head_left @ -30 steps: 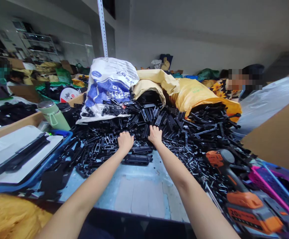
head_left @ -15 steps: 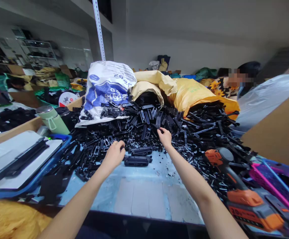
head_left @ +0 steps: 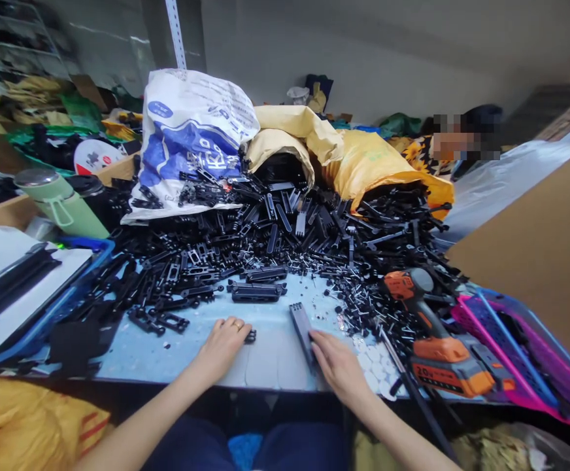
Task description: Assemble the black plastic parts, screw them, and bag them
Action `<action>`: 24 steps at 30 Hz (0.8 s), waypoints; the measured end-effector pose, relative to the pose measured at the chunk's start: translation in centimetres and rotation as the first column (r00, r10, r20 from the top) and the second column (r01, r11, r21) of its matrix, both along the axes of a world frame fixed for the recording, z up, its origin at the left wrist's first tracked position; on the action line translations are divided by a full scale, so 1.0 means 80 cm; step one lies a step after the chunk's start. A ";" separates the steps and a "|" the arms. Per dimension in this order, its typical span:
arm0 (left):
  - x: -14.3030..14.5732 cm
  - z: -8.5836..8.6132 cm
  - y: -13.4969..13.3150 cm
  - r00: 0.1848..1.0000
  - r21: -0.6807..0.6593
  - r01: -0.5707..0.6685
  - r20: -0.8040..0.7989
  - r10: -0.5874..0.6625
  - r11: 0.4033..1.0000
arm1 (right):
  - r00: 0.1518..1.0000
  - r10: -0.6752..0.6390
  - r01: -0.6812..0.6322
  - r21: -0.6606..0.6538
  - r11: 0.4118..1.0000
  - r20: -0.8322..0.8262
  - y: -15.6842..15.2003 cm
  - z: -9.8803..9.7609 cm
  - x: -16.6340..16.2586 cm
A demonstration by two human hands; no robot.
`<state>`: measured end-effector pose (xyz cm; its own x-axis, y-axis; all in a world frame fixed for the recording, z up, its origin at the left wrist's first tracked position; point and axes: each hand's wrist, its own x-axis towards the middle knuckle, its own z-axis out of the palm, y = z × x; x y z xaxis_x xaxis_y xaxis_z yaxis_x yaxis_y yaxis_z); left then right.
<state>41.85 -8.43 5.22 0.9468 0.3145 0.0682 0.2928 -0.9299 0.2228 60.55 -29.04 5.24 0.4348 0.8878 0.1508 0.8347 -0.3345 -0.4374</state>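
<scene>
The bar (head_left: 301,329) looks smooth with a dull sheen, the screws (head_left: 362,297) shiny metal, the box (head_left: 535,261) matt cardboard.

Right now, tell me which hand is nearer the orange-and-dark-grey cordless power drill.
Right. The right hand, holding a long, flat, dark-grey part, is to the left of the drill; the left hand is farther left, beyond that part.

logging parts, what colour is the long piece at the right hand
The long piece is dark grey; head view shows it best.
</scene>
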 end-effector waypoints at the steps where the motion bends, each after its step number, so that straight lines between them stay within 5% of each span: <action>1: -0.004 -0.002 0.003 1.000 -0.011 0.006 0.029 -0.006 1.000 | 0.992 0.113 -0.109 -0.060 0.992 0.061 0.003 0.002 -0.004; 5: -0.016 -0.004 0.004 0.986 -0.139 -0.013 0.161 0.036 0.990 | 0.810 0.569 -0.532 -0.230 0.815 0.141 0.036 0.017 0.013; 11: -0.024 0.002 -0.002 0.927 -0.369 -0.125 0.288 0.241 0.921 | 0.608 0.779 -0.738 -0.254 0.625 0.151 0.061 0.038 0.039; 15: -0.021 0.007 -0.014 0.883 -0.517 -0.139 0.321 0.342 0.845 | 0.523 0.847 -0.840 -0.110 0.532 0.101 0.066 0.040 0.016; 16: -0.019 0.008 -0.017 0.877 -0.559 -0.135 0.317 0.361 0.818 | 0.551 0.832 -0.829 -0.068 0.555 0.071 0.068 0.038 0.007; 18: -0.016 0.012 -0.025 0.857 -0.650 -0.127 0.308 0.412 0.749 | 0.691 0.722 -0.722 0.019 0.692 -0.031 0.073 0.033 -0.012; 21: -0.010 0.021 -0.032 0.794 -0.758 -0.132 0.305 0.526 0.639 | 0.849 0.414 -0.374 0.181 0.910 -0.329 0.080 0.021 -0.040; 24: -0.004 0.032 -0.035 0.723 -0.798 -0.124 0.334 0.605 0.589 | 0.695 0.237 -0.067 0.267 0.961 -0.678 0.085 0.008 -0.058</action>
